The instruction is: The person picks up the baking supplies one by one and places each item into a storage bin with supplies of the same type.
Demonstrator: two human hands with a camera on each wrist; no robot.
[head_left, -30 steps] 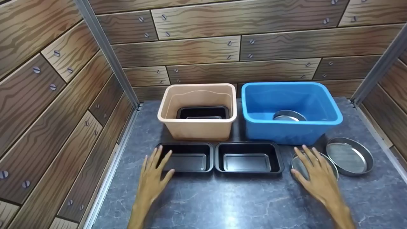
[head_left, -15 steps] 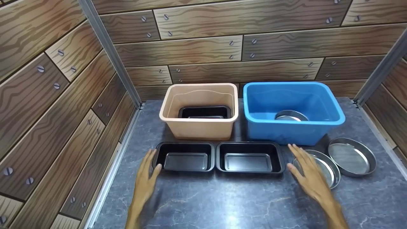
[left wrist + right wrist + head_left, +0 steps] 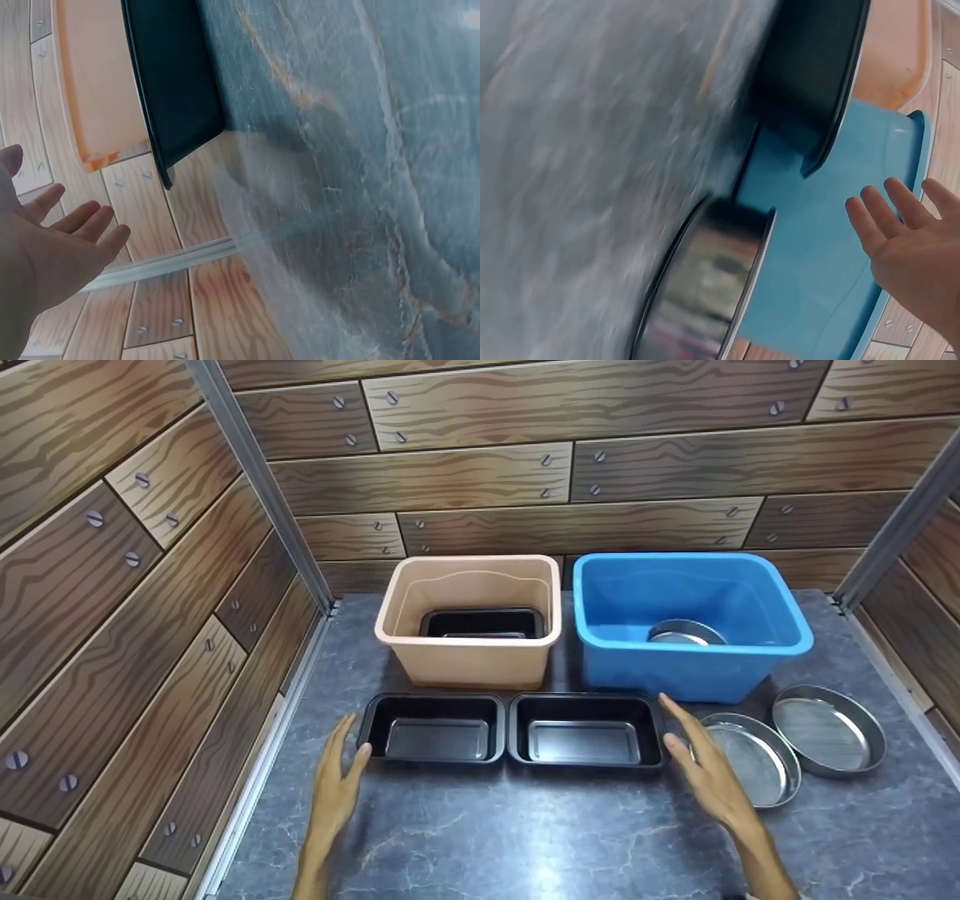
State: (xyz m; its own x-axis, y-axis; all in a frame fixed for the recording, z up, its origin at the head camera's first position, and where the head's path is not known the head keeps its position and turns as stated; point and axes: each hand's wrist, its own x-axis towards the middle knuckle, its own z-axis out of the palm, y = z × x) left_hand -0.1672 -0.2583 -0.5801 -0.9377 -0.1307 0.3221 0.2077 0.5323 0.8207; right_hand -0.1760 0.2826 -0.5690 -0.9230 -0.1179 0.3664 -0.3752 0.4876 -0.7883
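Left hand (image 3: 334, 791) and right hand (image 3: 709, 776) at the outer ends of left loaf pan (image 3: 439, 739) and right loaf pan (image 3: 585, 741)

The loaf pans stand end to end on the tabletop (image 3: 450, 825), a thin line between rims. My left fingers are loosely extended, thumb apart, just beside the left loaf pan's outer edge. My right fingers extend likewise, thumb tip by the right loaf pan's outer rim; cannot tell whether it touches. Behind: tan bin (image 3: 476, 664) and blue bin (image 3: 675, 671), narrow gap between. Room: tabletop runs from the loaf pans' front edges back between my forearms, and left to the rail (image 3: 256, 780). Right side is tighter: near round pan (image 3: 757, 765) beside that hand, far round pan (image 3: 829, 731) beyond.

Hidden: my right hand masks part of the near round pan's left rim. Bin fronts cover the lower parts of an inner loaf pan (image 3: 482, 622) and an inner round pan (image 3: 686, 630). Left wrist view crops a loaf pan at the top; right wrist view crops and blurs a round pan.
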